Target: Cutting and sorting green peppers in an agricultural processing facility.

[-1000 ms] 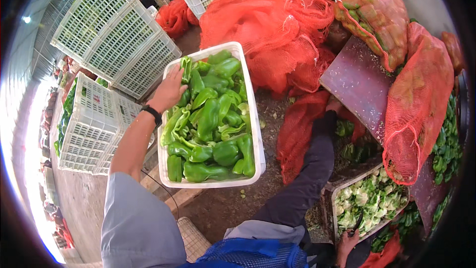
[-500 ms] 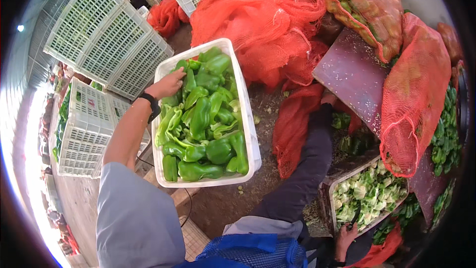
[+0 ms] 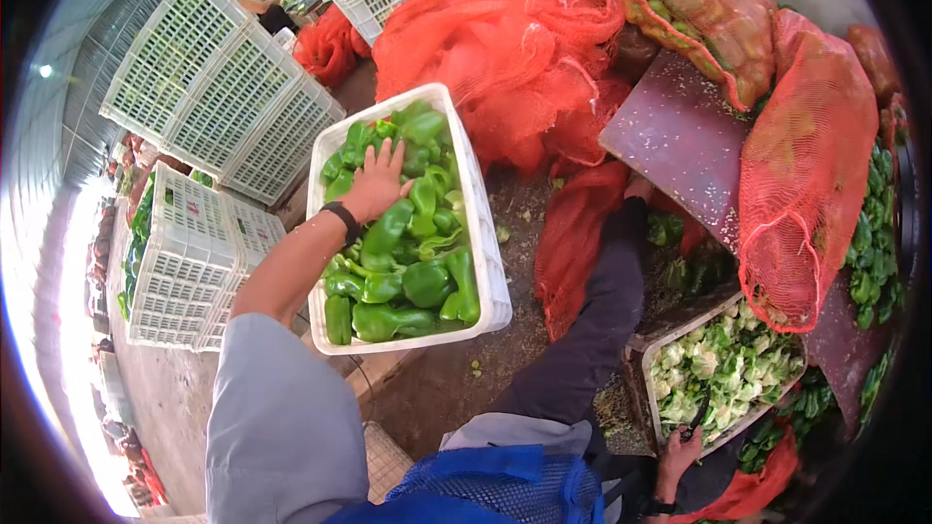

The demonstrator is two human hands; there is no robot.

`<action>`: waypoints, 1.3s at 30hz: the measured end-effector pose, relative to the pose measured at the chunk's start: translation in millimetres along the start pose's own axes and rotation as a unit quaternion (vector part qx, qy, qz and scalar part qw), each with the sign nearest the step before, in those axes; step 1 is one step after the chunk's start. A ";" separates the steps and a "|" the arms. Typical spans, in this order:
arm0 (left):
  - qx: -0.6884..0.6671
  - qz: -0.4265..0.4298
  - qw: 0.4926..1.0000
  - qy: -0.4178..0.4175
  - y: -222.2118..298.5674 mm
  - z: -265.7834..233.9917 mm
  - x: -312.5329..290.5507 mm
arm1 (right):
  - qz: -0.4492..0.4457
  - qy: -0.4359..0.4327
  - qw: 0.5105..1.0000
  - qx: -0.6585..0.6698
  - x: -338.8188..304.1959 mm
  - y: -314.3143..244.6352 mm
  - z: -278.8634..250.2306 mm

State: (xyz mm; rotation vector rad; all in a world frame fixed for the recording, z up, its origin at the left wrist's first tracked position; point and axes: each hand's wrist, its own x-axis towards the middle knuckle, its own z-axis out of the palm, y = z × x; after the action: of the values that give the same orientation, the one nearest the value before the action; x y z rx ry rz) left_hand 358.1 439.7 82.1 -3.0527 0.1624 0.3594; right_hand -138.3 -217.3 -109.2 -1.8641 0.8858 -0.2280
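Observation:
My left hand [image 3: 377, 184] lies spread on top of green bell peppers [image 3: 427, 283] in a white plastic crate [image 3: 427, 343]. Its fingers are apart, and it grips none of them. Some peppers are whole, while others look split or hollowed. Down at the lower right, my right hand [image 3: 682, 448] is closed around a slim dark tool [image 3: 699, 413], perhaps a knife; its blade cannot be made out. That hand is at the near edge of a second crate [image 3: 649, 398], which holds pale green-white pieces like pepper cores [image 3: 723, 369].
Stacked white lattice crates [image 3: 209, 87] stand on the left. A heap of red mesh sacks [image 3: 495, 49] lies beyond the pepper crate. Filled mesh sacks [image 3: 806, 165] rest at the right around a reddish board [image 3: 675, 136] strewn with seeds. My leg [image 3: 602, 301] stretches between the crates.
My left hand has moved right and slightly down across the peppers, from the crate's left side toward its middle, with fingers now spread. My right hand stays at the other crate, still holding the tool.

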 end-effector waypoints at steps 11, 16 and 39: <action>-0.023 0.065 0.997 -0.023 22.6 -5.9 -82.3 | 0.079 -0.008 0.997 0.000 -2.4 -37.6 0.0; 0.016 0.083 0.996 -0.011 18.6 -2.8 -70.5 | 0.035 -0.015 0.999 -0.008 1.2 -25.3 0.6; -0.019 0.081 0.996 0.017 123.6 -19.2 -182.0 | -0.248 0.064 0.898 -0.359 112.9 -80.5 -16.7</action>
State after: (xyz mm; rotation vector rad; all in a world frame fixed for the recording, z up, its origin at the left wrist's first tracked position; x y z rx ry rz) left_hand 172.5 333.2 137.2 -3.0926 0.4124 0.3226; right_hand -28.6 -287.0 -58.2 -2.7914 0.5935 -0.3716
